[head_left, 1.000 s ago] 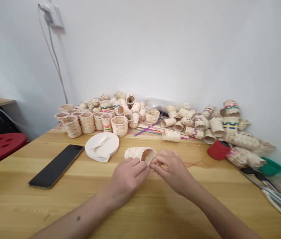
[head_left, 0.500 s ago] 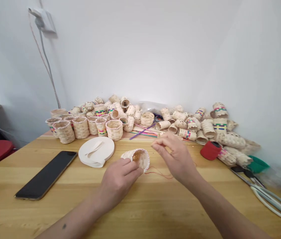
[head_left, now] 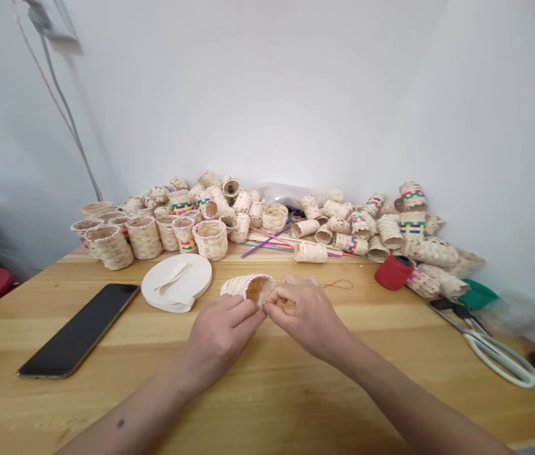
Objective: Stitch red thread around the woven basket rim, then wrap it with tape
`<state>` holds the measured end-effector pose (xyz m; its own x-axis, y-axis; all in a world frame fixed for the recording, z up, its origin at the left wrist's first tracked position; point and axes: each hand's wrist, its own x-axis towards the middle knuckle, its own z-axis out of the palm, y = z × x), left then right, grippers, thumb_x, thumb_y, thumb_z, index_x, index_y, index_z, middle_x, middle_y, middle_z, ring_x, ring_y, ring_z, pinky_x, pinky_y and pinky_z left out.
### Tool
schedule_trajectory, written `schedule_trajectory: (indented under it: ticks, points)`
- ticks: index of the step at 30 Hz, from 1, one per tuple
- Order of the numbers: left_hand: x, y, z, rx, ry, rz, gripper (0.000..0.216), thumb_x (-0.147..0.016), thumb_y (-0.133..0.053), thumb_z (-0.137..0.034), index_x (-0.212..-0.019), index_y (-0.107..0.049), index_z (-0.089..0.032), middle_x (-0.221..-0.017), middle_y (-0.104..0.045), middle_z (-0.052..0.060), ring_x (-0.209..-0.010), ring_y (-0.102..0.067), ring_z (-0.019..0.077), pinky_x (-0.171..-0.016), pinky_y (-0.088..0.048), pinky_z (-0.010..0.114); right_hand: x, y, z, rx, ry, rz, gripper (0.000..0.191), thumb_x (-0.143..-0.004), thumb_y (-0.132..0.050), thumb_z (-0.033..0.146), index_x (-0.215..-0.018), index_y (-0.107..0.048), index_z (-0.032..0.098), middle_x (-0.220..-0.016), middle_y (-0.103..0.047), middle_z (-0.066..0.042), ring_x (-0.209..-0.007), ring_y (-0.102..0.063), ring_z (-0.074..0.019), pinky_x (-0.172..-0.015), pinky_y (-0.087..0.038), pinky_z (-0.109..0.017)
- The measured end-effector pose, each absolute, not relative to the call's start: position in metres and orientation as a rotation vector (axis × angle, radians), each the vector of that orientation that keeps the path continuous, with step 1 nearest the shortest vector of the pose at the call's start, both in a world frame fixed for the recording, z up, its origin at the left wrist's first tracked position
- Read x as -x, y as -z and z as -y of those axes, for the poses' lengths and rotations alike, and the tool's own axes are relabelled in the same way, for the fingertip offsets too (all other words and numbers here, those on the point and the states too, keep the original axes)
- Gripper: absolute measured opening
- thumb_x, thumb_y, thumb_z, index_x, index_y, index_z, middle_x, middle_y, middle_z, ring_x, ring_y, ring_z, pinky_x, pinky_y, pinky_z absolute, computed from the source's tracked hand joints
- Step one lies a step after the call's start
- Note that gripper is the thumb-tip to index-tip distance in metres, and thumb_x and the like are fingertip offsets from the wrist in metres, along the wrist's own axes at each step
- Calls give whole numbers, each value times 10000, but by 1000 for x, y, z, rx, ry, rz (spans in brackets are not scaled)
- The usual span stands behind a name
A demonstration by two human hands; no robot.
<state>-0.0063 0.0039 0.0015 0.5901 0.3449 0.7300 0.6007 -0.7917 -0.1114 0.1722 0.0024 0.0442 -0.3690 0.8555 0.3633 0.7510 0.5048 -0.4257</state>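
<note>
We pinch the woven basket (head_left: 235, 285) in our left hand (head_left: 220, 332). Our right hand (head_left: 302, 316) has fingertips together at the rim (head_left: 260, 276), orange thread (head_left: 339, 284) lying just beyond.

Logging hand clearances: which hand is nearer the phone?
Left: the left hand is right of the phone, holding a basket; the right hand is farther right, at the basket's rim.

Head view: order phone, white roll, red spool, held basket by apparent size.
1. Phone
2. White roll
Below both, unranked: red spool and held basket; the basket is partly hidden, so unsure.
</note>
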Motion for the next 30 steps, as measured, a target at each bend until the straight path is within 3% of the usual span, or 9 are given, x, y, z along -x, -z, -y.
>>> schedule_trajectory:
  ticks: [6,11,16,20,23,26,28,30]
  points:
    - [10,-1,-8,2485,961,769,175,-920,-457,-127,-908,-632,-131,-700,-604,26,-635,-452,136,-573,-329,274,-175,-41,-9,1304,-185,2290,144,-882,-587,295,-783,-648,211,-792,-618,10,-769,-519,-149,-688,-245,-287]
    - [10,-4,-6,2512,968,727,187,-930,-438,-120,-939,-625,-127,-713,-604,26,-654,-468,134,-578,-323,272,-177,-47,-11,1265,-306,2387,169,-871,-576,214,-711,-626,191,-736,-601,20,-713,-502,-130,-661,-251,-272]
    - [3,1,-4,2531,1031,769,244,-935,-420,-129,-797,-621,-139,-670,-585,24,-617,-442,129,-556,-301,276,-164,-36,-6,1221,-75,2224,141,-809,-537,117,-677,-526,165,-715,-553,7,-692,-458,-139,-656,-269,-285]
    - [-5,5,-2,2662,1073,689,314,-944,-419,-186,-686,-596,-160,-598,-537,-1,-570,-425,120,-536,-288,265,-170,-78,-21,1014,-38,1935,194,-843,-469,150,-651,-459,177,-677,-498,3,-679,-445,-145,-656,-318,-290]
    - [-1,-6,0,2811,1189,724,215,-916,-475,-164,-798,-654,-158,-698,-605,23,-644,-489,126,-585,-333,251,-186,-126,-30,808,-363,1768,163,-905,-503,277,-768,-525,191,-742,-522,13,-720,-493,-129,-687,-390,-264]
    - [8,-22,1,3143,1394,890,166,-897,-524,-175,-859,-684,-153,-783,-633,44,-722,-555,120,-642,-398,217,-196,-145,-30,598,-948,1772,178,-926,-503,337,-821,-535,197,-820,-578,3,-776,-554,-121,-760,-455,-272]
    - [13,-27,-1,3372,1466,1015,165,-884,-556,-217,-824,-693,-147,-767,-623,42,-708,-560,115,-633,-412,205,-199,-140,-30,543,-1336,1706,184,-897,-554,377,-849,-514,203,-748,-560,23,-639,-538,-95,-666,-492,-259]
    - [15,-27,-3,3515,1528,1121,174,-859,-597,-265,-793,-699,-141,-754,-609,42,-689,-546,118,-620,-411,212,-208,-129,-36,597,-1524,1654,210,-858,-604,395,-881,-498,216,-639,-481,63,-466,-403,-55,-455,-409,-174]
